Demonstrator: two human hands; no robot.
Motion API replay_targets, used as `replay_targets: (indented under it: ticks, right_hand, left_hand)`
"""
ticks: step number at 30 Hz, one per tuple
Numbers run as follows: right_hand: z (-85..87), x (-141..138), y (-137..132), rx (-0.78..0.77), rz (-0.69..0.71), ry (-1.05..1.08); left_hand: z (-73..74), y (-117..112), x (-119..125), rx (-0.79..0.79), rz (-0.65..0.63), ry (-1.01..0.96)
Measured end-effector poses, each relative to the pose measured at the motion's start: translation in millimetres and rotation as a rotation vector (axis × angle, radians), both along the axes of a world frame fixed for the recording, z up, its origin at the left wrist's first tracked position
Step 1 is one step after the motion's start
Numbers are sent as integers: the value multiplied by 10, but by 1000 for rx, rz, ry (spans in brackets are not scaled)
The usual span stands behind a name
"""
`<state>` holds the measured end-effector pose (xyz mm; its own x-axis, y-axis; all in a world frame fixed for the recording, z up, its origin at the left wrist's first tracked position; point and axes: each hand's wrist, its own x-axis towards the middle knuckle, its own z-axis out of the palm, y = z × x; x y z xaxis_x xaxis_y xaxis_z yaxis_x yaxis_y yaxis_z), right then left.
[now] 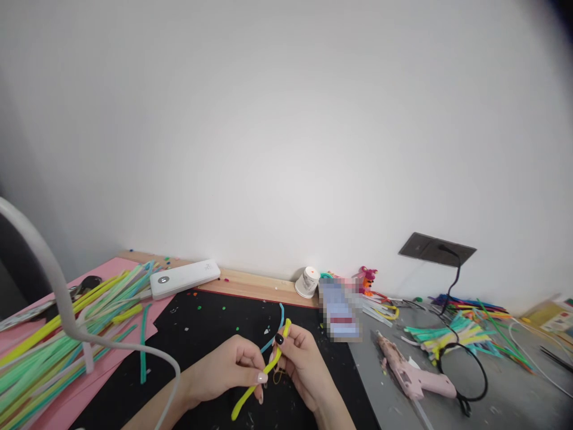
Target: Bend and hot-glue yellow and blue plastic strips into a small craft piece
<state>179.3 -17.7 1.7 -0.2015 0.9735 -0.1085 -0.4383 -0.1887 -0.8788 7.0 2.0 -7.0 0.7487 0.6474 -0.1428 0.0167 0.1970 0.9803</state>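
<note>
"So, what's going on with the hands? Both busy?"

"Yep, both on one thing, a yellow pipe cleaner (244, 403). The left hand (237, 371) has it pinched between thumb and fingers around the middle. The right hand (305, 363) grips it near the top, black-nailed thumb pressed on it, and the tip pokes out just past that thumb."

"Okay, and where is it exactly?"

"Front and center, slanting over the black mat (206, 322), with the lower end sticking out below the left hand. A blue pipe cleaner (282, 313) shows just behind, partly hidden by the hands."

"What's on the left?"

"A big messy pile of pipe cleaners (67, 346) on pink paper (123, 364), plus a teal one (143, 352) off to the side by the mat. Near the wall there's a long white gadget (185, 279) with a round button."

"And the other side?"

"Paper cup (307, 283), looks upside down, close to a blurred-out phone (340, 313). Little pink figure (367, 278) behind that. Then a pink glue gun (423, 382) lying on the grey desk (505, 394), a black cable (486, 373) looped by its handle, and more pipe cleaners (447, 335) bunched past it."
</note>
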Motion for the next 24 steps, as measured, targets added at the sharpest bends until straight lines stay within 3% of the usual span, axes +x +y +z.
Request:
replay_targets:
  ticks: [14, 24]
  right_hand:
    - [-76, 96, 64, 0, -127, 121]
    - [-84, 91, 65, 28, -185, 58]
  left_hand:
    - [40, -2, 6, 13, -14, 2]
    - [46, 0, -6, -10, -5, 3]
